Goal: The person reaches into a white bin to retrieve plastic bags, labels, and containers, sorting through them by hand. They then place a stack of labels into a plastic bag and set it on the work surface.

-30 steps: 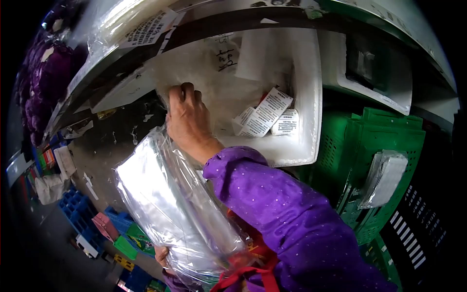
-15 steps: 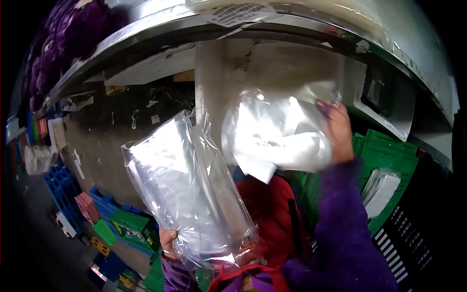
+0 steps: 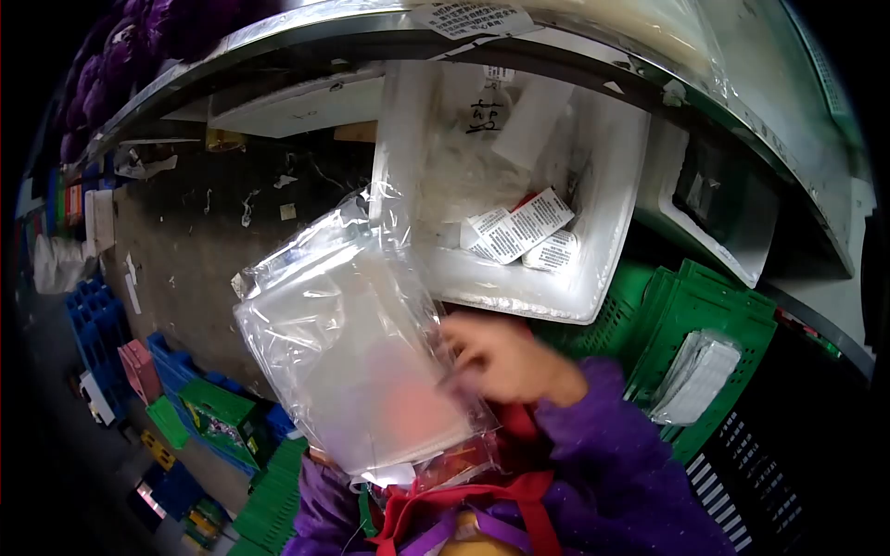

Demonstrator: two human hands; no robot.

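I am seeing my right hand (image 3: pixel 505 357) pinching the plastic bags (image 3: pixel 357 357) at their three o'clock edge; long axis running eleven-to-five; left hand hidden beneath, grip untellable.

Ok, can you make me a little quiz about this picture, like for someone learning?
1. True or false: the right hand touches the clear bags.
2. What colour are the crates to the right of the hands? A) red B) green C) yellow
3. What lies in the white box on the lower shelf?

Key
1. True. The fingers rest on the right edge of the bags.
2. B, green.
3. Printed labels, and crumpled plastic behind them.
The left hand is hidden under the bags, so its grip cannot be judged.
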